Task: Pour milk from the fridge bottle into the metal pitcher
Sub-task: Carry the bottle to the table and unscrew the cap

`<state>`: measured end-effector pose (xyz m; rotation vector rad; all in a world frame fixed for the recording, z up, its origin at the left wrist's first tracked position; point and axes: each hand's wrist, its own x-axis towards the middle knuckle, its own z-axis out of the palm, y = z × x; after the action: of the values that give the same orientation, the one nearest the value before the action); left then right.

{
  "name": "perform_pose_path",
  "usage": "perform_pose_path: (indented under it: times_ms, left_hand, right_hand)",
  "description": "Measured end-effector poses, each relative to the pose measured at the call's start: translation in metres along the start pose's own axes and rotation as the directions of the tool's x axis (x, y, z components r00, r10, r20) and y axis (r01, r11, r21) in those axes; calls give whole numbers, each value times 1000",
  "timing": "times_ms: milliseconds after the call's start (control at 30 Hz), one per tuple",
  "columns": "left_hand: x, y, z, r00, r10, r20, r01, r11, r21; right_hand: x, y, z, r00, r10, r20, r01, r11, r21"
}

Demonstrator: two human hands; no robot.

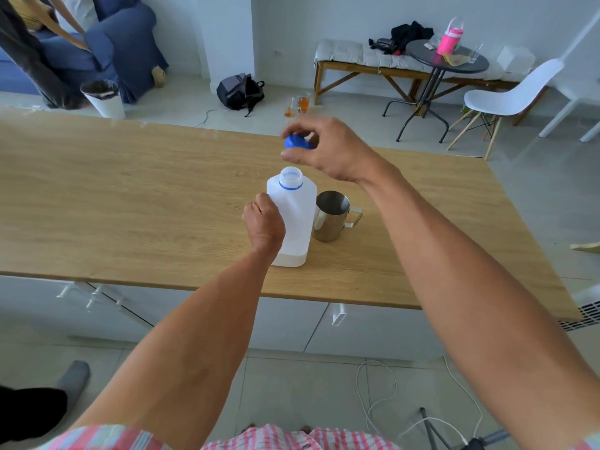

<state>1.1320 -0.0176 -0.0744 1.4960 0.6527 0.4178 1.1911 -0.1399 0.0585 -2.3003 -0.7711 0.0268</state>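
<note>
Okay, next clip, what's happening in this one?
A person stands at a wooden table opening a milk bottle. The left hand steadies the bottle upright, while the right hand holds the blue cap just above the open neck. Only a little milk shows at the bottom. An empty-looking metal pitcher stands right beside the bottle. Nothing is poured yet.

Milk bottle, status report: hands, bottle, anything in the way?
Left hand grips milk bottle, upright, uncapped. Right hand holds blue cap above it. Metal pitcher beside bottle, nothing blocking.

Left hand [263, 222] hides bottle [297, 216] side; pitcher [331, 217] partly behind bottle
</note>
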Motion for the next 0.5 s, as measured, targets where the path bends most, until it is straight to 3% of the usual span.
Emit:
perform_pose_path:
  times_ms: [133, 267, 333, 500]
  left_hand:
    - [0, 0, 1, 1000, -5, 0, 5, 1000, 15]
    - [1, -3, 2, 1000, -18, -6, 18, 1000, 2]
    - [1, -4, 3, 1000, -19, -9, 20, 1000, 3]
    - [2, -4, 4, 1000, -8, -11, 8, 1000, 4]
  right_hand:
    - [-24, 35, 10, 954, 163, -251, -62, 928, 367]
    - [-55, 78, 45, 832, 432, -347, -105, 738, 667]
    - [-73, 94, 61, 784, 519, -340, -181, 715, 675]
    - [-108, 119, 103, 746, 627, -224, -425, 707, 565]
